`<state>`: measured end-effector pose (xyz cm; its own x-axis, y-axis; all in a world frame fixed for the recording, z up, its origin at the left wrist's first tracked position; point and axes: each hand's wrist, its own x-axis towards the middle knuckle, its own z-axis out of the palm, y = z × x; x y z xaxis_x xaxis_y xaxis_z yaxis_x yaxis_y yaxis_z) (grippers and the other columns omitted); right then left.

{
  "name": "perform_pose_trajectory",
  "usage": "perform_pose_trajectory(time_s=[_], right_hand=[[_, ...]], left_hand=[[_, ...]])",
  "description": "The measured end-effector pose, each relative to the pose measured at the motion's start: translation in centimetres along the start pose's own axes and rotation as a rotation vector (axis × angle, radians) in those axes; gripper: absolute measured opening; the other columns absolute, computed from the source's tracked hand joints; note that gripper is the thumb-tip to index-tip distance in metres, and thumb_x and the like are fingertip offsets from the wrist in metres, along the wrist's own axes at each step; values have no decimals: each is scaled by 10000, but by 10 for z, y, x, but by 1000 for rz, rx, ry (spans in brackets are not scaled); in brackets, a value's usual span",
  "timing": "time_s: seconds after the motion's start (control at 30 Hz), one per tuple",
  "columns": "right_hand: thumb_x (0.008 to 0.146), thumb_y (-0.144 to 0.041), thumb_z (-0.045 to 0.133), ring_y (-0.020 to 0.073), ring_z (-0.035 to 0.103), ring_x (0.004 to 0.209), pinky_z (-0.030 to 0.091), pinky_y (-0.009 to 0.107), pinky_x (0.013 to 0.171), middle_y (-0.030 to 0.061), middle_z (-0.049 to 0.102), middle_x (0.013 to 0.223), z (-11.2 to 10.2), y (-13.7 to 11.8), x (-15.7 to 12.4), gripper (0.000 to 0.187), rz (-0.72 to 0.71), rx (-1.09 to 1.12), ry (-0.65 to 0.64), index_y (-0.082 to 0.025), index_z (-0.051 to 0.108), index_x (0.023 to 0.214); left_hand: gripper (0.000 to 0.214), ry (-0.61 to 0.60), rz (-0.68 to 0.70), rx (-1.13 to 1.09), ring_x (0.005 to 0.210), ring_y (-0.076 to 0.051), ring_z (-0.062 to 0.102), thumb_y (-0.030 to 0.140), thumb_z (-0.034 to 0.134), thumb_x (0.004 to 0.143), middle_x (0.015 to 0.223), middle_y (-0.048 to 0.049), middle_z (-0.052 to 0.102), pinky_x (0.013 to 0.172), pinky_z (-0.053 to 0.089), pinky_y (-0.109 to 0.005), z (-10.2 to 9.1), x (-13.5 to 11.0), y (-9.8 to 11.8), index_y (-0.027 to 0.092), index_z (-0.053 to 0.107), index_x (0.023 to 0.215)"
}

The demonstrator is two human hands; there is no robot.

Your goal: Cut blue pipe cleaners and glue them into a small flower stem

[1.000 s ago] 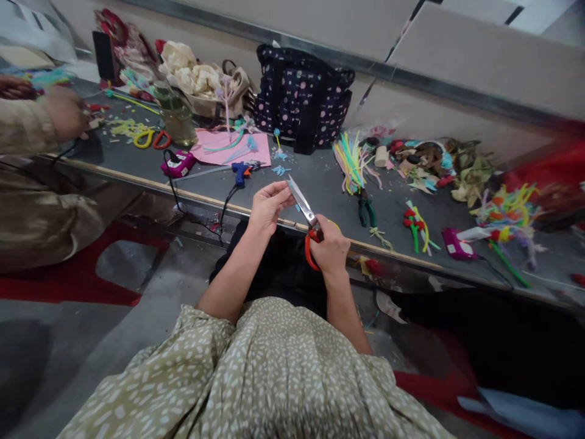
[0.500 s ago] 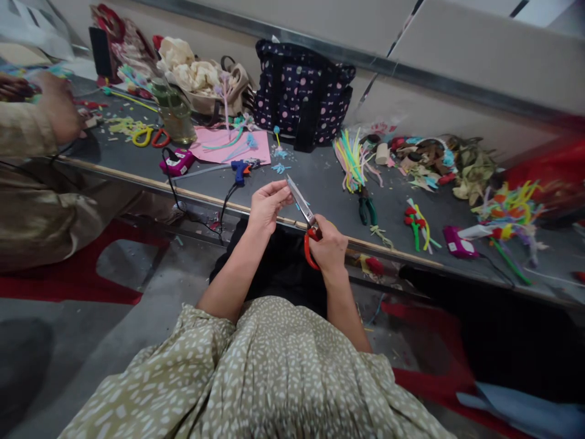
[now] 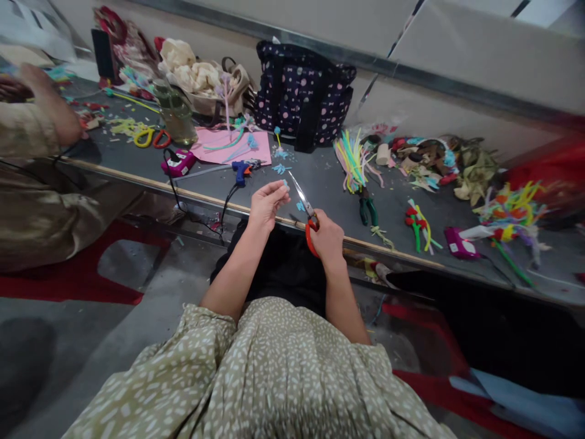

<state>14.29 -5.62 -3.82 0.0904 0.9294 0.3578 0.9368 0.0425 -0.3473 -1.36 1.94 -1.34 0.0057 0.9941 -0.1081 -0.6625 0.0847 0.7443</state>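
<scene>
My right hand grips red-handled scissors at the near edge of the grey table; the blades point up and to the left. My left hand is just left of the blades, fingers pinched on a tiny light-blue piece near the blade tips. A small blue scrap lies on the table beside the blades. Both hands hover over the table's front edge, above my lap.
A blue glue gun, a pink one, pink paper, a dotted bag, pipe cleaners, green pliers and craft flowers lie on the table. Another person's arm works at the far left.
The scissors' blades have moved slightly right and away from my left fingers. The view shifted a little. The other person's hand at the left moved.
</scene>
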Motion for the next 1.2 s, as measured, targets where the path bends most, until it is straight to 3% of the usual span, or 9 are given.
perform_pose_trajectory(time_s=[0.13,0.3,0.57,0.97,1.2], right_hand=[[808,-224,502,217,610,778,372,274,665,68,682,853,5,8,6,345,35,-27,0,-185,583,1142],[801,-216,485,201,605,765,377,267,661,33,678,825,1,7,-5,329,52,116,51,-210,591,1112],[746,-157,486,169,593,755,370,254,675,-3,648,792,-2,-5,-17,313,9,144,67,-228,607,1025],[798,-172,480,174,569,746,335,258,652,16,635,790,-8,-9,-19,238,-25,12,89,-221,610,991],[775,-154,483,175,582,753,361,260,665,12,642,791,-9,-9,-20,256,-22,46,102,-219,605,991]], left_hand=[[286,-19,6,-23,591,-84,627,197,853,552,710,-3,699,645,551,-238,-5,2,-3,155,700,790],[265,-12,2,2,607,-80,627,194,838,579,748,-1,707,671,550,-234,-6,0,-4,170,692,799],[236,-50,-6,-12,589,-72,614,167,821,618,722,16,669,662,547,-234,-3,-5,2,175,675,803],[233,-86,2,-6,625,-91,628,206,829,601,725,3,684,654,540,-232,0,-10,6,176,704,796],[266,-74,13,28,628,-92,635,208,838,588,742,-1,693,696,542,-254,-1,-10,5,173,702,814]])
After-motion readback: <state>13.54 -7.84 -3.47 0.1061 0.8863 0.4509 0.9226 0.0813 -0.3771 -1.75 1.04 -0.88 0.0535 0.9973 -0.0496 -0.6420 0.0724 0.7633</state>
